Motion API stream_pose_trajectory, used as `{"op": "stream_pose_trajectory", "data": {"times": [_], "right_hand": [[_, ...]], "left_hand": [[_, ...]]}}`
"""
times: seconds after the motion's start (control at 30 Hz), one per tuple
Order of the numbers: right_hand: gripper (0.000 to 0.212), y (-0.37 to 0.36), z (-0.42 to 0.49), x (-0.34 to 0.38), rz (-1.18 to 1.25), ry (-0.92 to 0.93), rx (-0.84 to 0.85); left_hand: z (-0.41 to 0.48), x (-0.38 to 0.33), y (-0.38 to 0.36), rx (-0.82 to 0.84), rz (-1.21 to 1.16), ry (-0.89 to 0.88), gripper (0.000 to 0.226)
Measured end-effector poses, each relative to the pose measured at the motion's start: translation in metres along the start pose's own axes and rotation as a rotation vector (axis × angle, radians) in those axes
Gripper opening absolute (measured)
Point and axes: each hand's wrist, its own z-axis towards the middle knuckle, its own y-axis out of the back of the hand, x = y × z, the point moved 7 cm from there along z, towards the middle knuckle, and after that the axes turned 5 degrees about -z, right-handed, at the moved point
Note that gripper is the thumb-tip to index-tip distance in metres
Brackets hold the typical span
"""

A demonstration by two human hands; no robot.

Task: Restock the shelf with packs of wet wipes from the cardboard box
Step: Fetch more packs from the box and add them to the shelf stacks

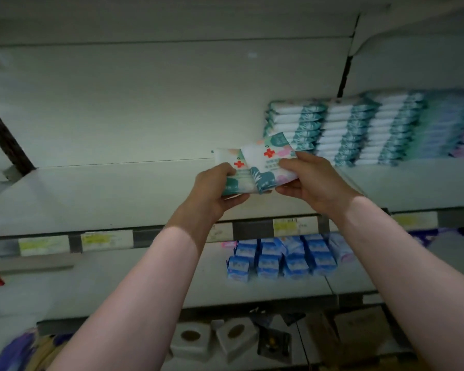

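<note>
Two hands up: left hand [214,188], right hand [311,180]. Two wet-wipe packs showing, one per hand: left pack [229,159], right pack [268,159]. Teal-white stacks: three clear, first stack [292,127], second stack [346,132], third stack [397,129]; fourth far right, blurred. Blue packs [268,263] below: too blurred to count. Yellow price tags [106,239]: four plain. White boxes [190,341]: two.

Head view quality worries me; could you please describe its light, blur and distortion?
In the head view, light is dim with dark corners; the white-and-teal red-cross wipe packs in the left hand and right hand are sharpest; the stacked teal-striped packs and blue packs blur; the grey shelf bends slightly along its front.
</note>
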Motion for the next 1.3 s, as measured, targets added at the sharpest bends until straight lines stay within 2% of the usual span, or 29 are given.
{"op": "stream_pose_trajectory", "data": {"times": [0.17, 0.3, 0.4, 0.53, 0.63, 0.73, 0.9, 1.0, 1.1, 1.23, 1.3], "right_hand": [[0.016, -0.006, 0.043, -0.005, -0.038, -0.064, 0.12], [0.015, -0.02, 0.073, -0.012, -0.107, -0.155, 0.237], [0.009, -0.027, 0.097, -0.018, -0.138, -0.209, 0.232], [0.005, -0.038, 0.123, -0.033, 0.132, -0.274, 0.192], [0.017, -0.053, 0.136, -0.054, 0.142, -0.326, 0.249], [0.014, -0.056, 0.157, -0.066, 0.071, -0.316, 0.185], [0.027, -0.061, 0.196, -0.067, -0.03, -0.227, 0.004], [0.032, -0.057, 0.22, -0.073, -0.216, -0.183, -0.083], [0.034, -0.052, 0.233, -0.077, -0.473, -0.14, -0.114], [0.038, -0.058, 0.228, -0.052, -1.121, 0.11, -0.167], [0.032, -0.065, 0.219, -0.04, -1.339, 0.21, -0.155]], "left_hand": [[0.023, -0.003, 0.006, -0.095, -0.01, -0.002, 0.004], [0.047, -0.01, 0.018, -0.166, 0.015, 0.031, 0.026], [0.067, -0.014, 0.026, -0.204, 0.006, 0.054, 0.033], [0.099, -0.018, 0.027, -0.21, -0.106, 0.046, 0.046], [0.119, -0.019, 0.031, -0.279, -0.063, 0.05, 0.046], [0.135, -0.018, 0.038, -0.344, 0.035, 0.083, 0.051], [0.156, -0.027, 0.061, -0.471, 0.114, 0.091, 0.048], [0.163, -0.037, 0.082, -0.558, 0.051, 0.052, 0.046], [0.168, -0.044, 0.095, -0.559, -0.022, 0.037, 0.036], [0.171, -0.046, 0.085, -0.457, -0.034, 0.066, 0.007], [0.173, -0.046, 0.077, -0.407, -0.025, 0.083, 0.004]]}}
